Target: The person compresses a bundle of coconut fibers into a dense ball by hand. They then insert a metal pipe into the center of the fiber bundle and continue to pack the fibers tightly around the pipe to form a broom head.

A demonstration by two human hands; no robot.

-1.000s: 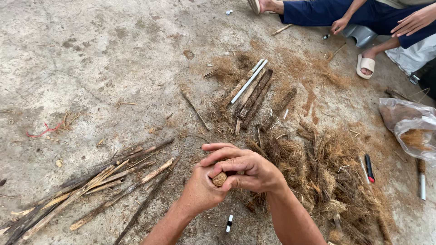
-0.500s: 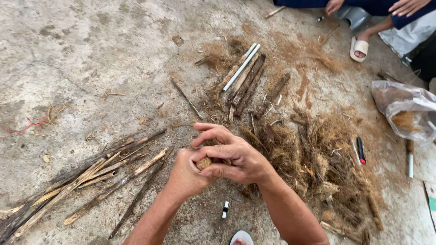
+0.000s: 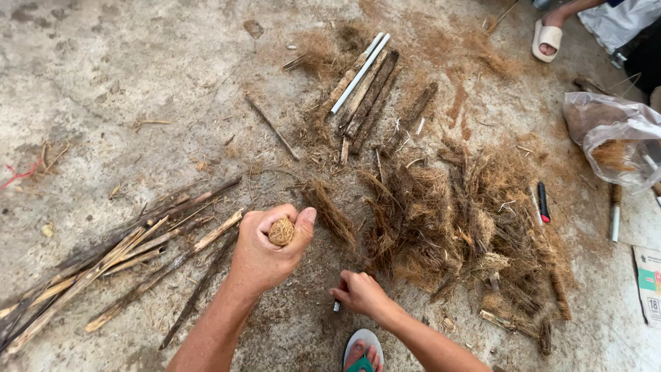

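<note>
Loosely cupped, the left hand (image 3: 265,251) is closed around a small ball of brown fibre (image 3: 281,231), thumb and forefinger ringing it so the wound, hairy surface shows on top and keeps its round shape. The right hand (image 3: 361,293) lies low on the ground, fingers pinched together on a small white stick-like object (image 3: 337,306), too small to identify.

Taking the big heap of husk fibre (image 3: 454,220) as landmark: both hands sit just left of it, and the ball is held above the concrete floor (image 3: 138,83) on that side. Further left lies a fan of split, pale, splintery sticks (image 3: 117,262). Beyond the heap, darker bark strips and a white rod (image 3: 361,72) lie side by side. Right of it are a black and red lighter (image 3: 543,202) and a crumpled clear plastic bag (image 3: 613,138). Near the heap's lower left edge a sandalled foot (image 3: 363,351) shows.
</note>
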